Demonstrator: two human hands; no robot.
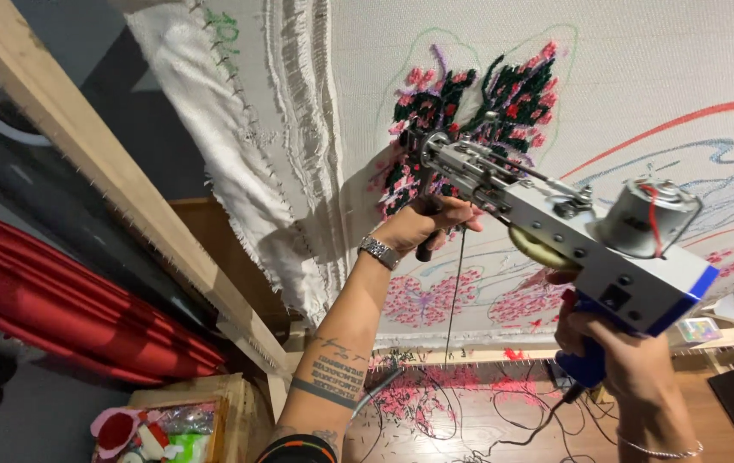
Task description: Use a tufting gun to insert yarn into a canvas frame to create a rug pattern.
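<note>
A grey and blue tufting gun points its needle at a white cloth stretched on a wooden frame. My right hand grips the gun's blue rear handle. My left hand, wearing a metal watch, is closed on the dark front grip under the needle. The needle tip meets a tufted patch of dark green, pink and red yarn. A dark yarn strand hangs down from the gun.
Drawn red, blue and green outlines cover the cloth. Pink yarn scraps and black cables lie on the wooden floor below. A red bolster lies at the left, and a wooden box of colourful items stands at the bottom.
</note>
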